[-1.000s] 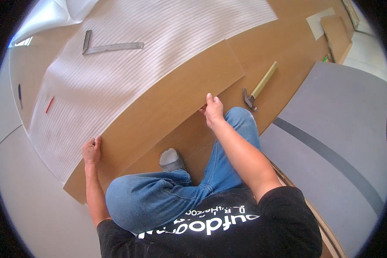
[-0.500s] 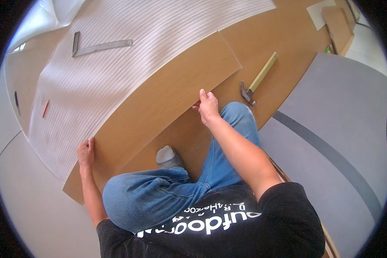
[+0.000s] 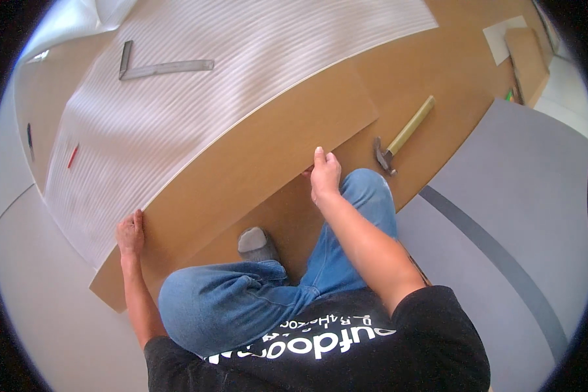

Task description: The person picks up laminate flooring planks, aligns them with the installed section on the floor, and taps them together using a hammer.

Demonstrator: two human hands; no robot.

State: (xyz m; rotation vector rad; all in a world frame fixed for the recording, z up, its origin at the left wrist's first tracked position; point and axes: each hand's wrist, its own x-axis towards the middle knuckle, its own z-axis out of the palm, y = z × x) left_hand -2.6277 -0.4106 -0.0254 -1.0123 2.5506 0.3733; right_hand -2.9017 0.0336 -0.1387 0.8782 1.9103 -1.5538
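Observation:
A long wood-coloured floor plank (image 3: pixel 242 157) lies slantwise in front of my crossed legs. My left hand (image 3: pixel 130 233) is closed over its far edge near the left end, fingertips at the border with the white ribbed foam sheet (image 3: pixel 196 98). Farther right, my right hand (image 3: pixel 325 175) grips the near edge, thumb on top and fingers tucked mostly out of sight underneath. The plank's right end meets similar wood-coloured flooring (image 3: pixel 405 72). A claw hammer (image 3: pixel 408 127) with a yellowish handle rests on that flooring, just beyond my right knee.
On the foam lie a metal try square (image 3: pixel 166 68) and a red pencil (image 3: pixel 73 155). A dark, thin tool (image 3: pixel 29 140) lies at far left. Grey matting (image 3: pixel 503 176) with a dark stripe covers the right side. Board offcuts (image 3: pixel 528 62) sit at back right.
The view has shifted slightly, so the hammer and square appear farther right. Both hands keep their hold on the plank, and the seam at its right end shows less brightly.

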